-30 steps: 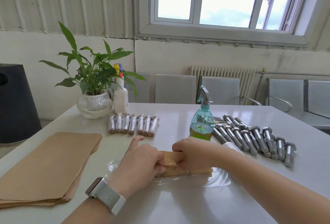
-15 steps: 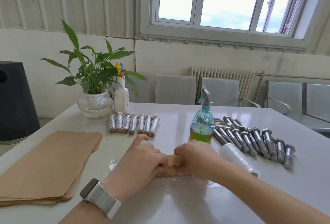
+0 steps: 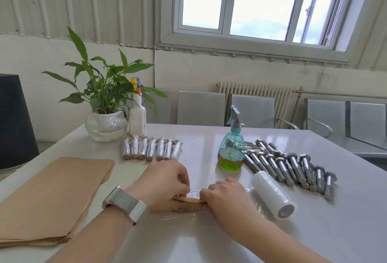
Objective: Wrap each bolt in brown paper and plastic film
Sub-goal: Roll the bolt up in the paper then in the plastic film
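I see both hands on the paper roll (image 3: 184, 204) near the table's (image 3: 209, 241) front edge. Left hand (image 3: 165, 181) curls over its left end, fingers pinching film (image 3: 193, 194). Right hand (image 3: 224, 197) grips the right end, fingers curled. The bolt inside is hidden. Film roll (image 3: 272, 194) lies just right, bare bolts (image 3: 293, 166) beyond it. Wrapped bolts (image 3: 151, 150) sit behind; paper stack (image 3: 50, 195) left.

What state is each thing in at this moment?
Paper-wrapped bolt: lying on film, gripped at both ends.
Left hand: gripping it.
Right hand: gripping it.
Film roll: lying on its side.
Wrapped bolts: finished, in a row.
Bare bolts: unwrapped, piled.
Spray bottle: upright, partly full.
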